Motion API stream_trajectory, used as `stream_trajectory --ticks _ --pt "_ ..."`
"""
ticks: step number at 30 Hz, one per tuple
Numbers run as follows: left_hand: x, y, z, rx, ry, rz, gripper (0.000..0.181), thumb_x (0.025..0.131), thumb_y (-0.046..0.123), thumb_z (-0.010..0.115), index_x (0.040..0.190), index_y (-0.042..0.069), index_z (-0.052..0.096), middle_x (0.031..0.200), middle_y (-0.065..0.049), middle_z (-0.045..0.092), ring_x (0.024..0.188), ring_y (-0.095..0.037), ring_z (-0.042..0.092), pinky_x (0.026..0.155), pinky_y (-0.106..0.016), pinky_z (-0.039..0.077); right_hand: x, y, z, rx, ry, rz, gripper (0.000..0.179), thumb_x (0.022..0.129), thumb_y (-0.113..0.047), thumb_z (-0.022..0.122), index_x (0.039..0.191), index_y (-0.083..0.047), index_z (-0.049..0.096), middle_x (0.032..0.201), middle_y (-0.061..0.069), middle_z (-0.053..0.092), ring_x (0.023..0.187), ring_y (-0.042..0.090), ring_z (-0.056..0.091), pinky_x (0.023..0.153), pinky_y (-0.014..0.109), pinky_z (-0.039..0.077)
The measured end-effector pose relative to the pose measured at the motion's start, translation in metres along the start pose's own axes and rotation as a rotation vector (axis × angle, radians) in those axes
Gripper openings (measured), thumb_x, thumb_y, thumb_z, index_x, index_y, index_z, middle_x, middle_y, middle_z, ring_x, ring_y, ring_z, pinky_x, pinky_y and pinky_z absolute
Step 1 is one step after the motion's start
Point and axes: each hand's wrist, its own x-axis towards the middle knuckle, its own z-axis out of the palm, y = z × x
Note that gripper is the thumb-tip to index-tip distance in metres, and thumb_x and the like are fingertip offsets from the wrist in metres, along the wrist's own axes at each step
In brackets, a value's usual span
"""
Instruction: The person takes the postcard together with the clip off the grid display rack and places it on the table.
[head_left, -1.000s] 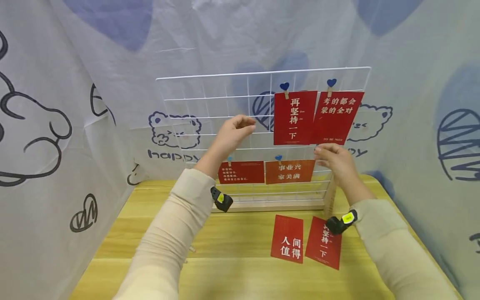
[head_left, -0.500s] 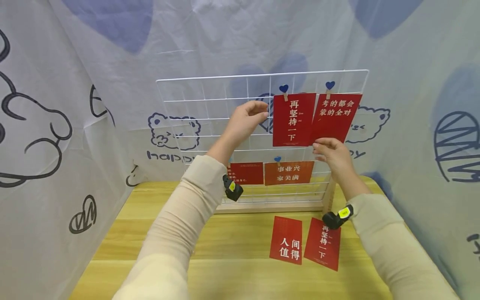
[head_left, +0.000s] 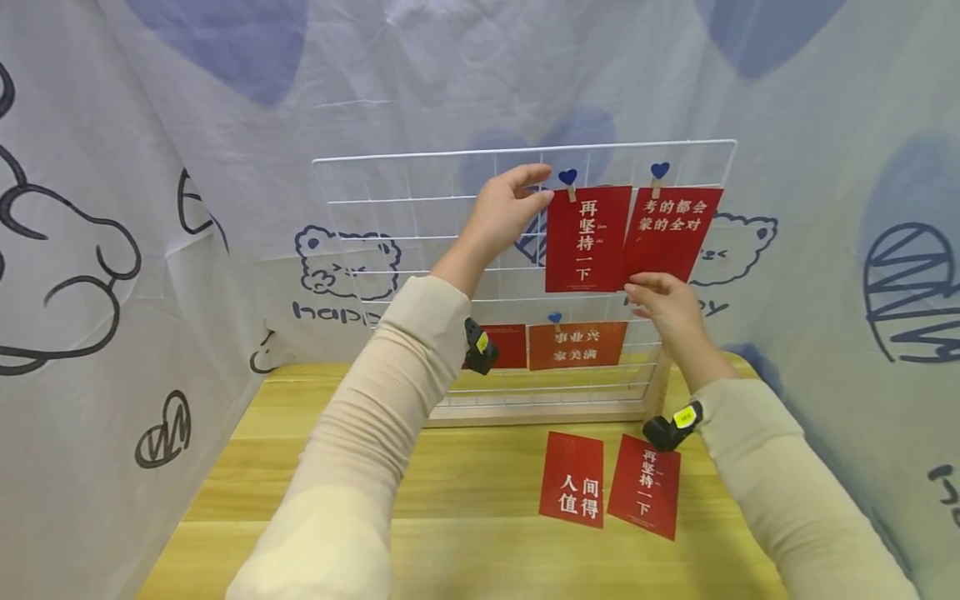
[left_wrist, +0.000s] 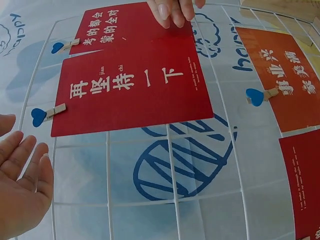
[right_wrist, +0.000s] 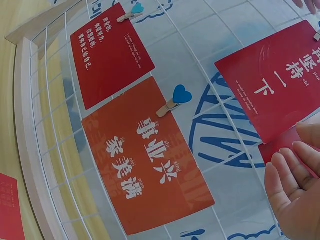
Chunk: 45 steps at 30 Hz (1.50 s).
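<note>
On a white wire grid [head_left: 435,217], a red card [head_left: 587,250] with white lettering hangs from a wooden clip with a dark blue heart [head_left: 567,177]. My left hand [head_left: 501,208] is raised at its upper left corner, thumb and fingers apart; the left wrist view shows a gap between this hand and the card. To the right hangs a second red card [head_left: 675,229] under another blue heart clip [head_left: 659,172], its edge meeting the first card. My right hand [head_left: 667,308] is at its lower edge, loosely bent fingertips overlapping it in the left wrist view.
Lower on the grid hang an orange card [right_wrist: 150,160] and another red card [right_wrist: 112,55], each with a lighter blue heart clip. Two red cards, one on the left [head_left: 572,479] and one on the right [head_left: 645,487], lie on the wooden table [head_left: 465,492]. Printed cloth surrounds it.
My left hand has risen and moved right to the upper corner of the left card. My right hand has shifted up slightly, staying by the right card's lower edge.
</note>
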Motion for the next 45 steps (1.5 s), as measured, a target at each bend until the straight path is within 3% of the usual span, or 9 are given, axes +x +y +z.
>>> stream_trajectory --ticks 2,5,9,12,15,22,30,39,45 --pt "0.003 0.001 0.001 0.015 -0.005 -0.013 0.041 0.086 0.023 0.052 0.126 0.02 0.045 0.124 0.01 0.045 0.107 -0.007 0.043 0.084 -0.021 0.039 -0.016 -0.027 0.002 0.024 -0.03 0.044 0.044 0.073 -0.039 0.065 0.109 -0.016 0.058 0.104 0.004 0.058 0.092 0.018 0.054 0.07 0.028 0.049" --pt "0.006 0.003 0.002 0.044 -0.011 -0.024 0.043 0.086 0.024 0.052 0.128 0.021 0.043 0.126 0.01 0.043 0.107 -0.008 0.043 0.084 -0.021 0.039 -0.025 -0.042 0.005 0.025 -0.03 0.082 0.043 0.073 -0.037 0.066 0.11 -0.015 0.058 0.105 0.004 0.058 0.093 0.018 0.054 0.07 0.026 0.049" --pt "0.011 0.006 0.005 0.066 -0.028 -0.047 0.045 0.086 0.026 0.052 0.13 0.023 0.04 0.128 0.012 0.041 0.105 -0.007 0.045 0.082 -0.021 0.04 -0.005 -0.013 0.005 -0.042 0.009 0.052 0.048 0.068 -0.045 0.066 0.109 -0.02 0.059 0.105 0.001 0.058 0.092 0.017 0.054 0.068 0.027 0.049" --pt "0.013 0.008 0.008 0.09 -0.038 -0.055 0.046 0.087 0.027 0.051 0.131 0.023 0.038 0.128 0.013 0.04 0.104 -0.006 0.045 0.08 -0.021 0.041 -0.02 -0.034 0.007 -0.03 -0.027 0.062 0.045 0.071 -0.043 0.065 0.109 -0.018 0.059 0.105 0.002 0.058 0.092 0.017 0.053 0.071 0.029 0.048" --pt "0.015 0.009 0.01 0.125 -0.037 -0.05 0.047 0.087 0.028 0.051 0.131 0.023 0.038 0.129 0.013 0.04 0.102 -0.006 0.046 0.08 -0.02 0.04 -0.049 -0.074 0.011 -0.052 -0.044 0.107 0.043 0.073 -0.04 0.064 0.109 -0.016 0.059 0.105 0.002 0.058 0.092 0.016 0.053 0.074 0.033 0.048" --pt "0.017 0.009 0.014 0.136 -0.039 -0.05 0.049 0.086 0.027 0.052 0.132 0.02 0.036 0.129 0.009 0.04 0.102 -0.006 0.047 0.08 -0.02 0.041 -0.102 -0.141 0.026 -0.143 -0.055 0.086 0.044 0.083 -0.03 0.057 0.116 -0.002 0.052 0.113 0.014 0.052 0.1 0.024 0.048 0.084 0.037 0.042" --pt "0.02 0.007 0.017 0.138 -0.03 -0.036 0.048 0.086 0.026 0.052 0.131 0.018 0.037 0.127 0.006 0.043 0.102 -0.007 0.048 0.077 -0.021 0.042 -0.087 -0.121 0.027 -0.067 -0.067 0.075 0.039 0.079 -0.026 0.063 0.109 -0.003 0.056 0.104 0.01 0.057 0.092 0.021 0.052 0.078 0.035 0.045" --pt "0.025 0.006 0.023 0.118 0.027 -0.017 0.041 0.086 0.021 0.053 0.126 0.015 0.045 0.11 0.003 0.053 0.088 -0.007 0.051 0.059 -0.021 0.043 -0.106 -0.15 0.035 -0.126 -0.065 0.095 0.037 0.085 -0.022 0.055 0.113 0.003 0.051 0.1 0.008 0.054 0.088 0.015 0.05 0.081 0.034 0.044" --pt "0.028 0.006 0.025 0.181 0.074 -0.001 0.034 0.087 0.019 0.05 0.121 0.012 0.05 0.109 0.001 0.054 0.09 -0.008 0.052 0.065 -0.018 0.043 -0.101 -0.144 0.035 -0.117 -0.073 0.094 0.035 0.085 -0.02 0.055 0.111 0.003 0.051 0.099 0.008 0.054 0.087 0.015 0.051 0.079 0.033 0.045"
